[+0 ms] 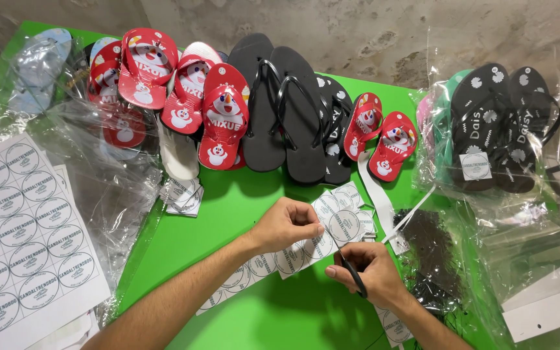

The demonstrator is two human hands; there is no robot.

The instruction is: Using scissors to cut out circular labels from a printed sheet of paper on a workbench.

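The left hand [286,223] pinched a strip of round white stickers [332,227] near the middle of the frame, its grip pressed together on the paper. The right hand [371,272] sat just below and to the right, with its grip closed around black scissors [352,272]. The blades pointed up toward the strip and looked to be touching its edge, though the view there was too small to be sure.

The strip lay on the green desk [228,214], trailing down and left from the hand. A full sheet of the same stickers [21,240] lay at the lower left. Red snowman flip-flops [221,116] and black flip-flops [286,110] lined the top of the frame. Bagged black flip-flops with daisies [500,123] sat at the upper right.

The cut could go wrong. The stickers sat close together, so a crooked snip might slice into a round one. The left fingers were near the blades and could get nicked. The loose strip might also slide on the smooth desk and pull the cut off line.
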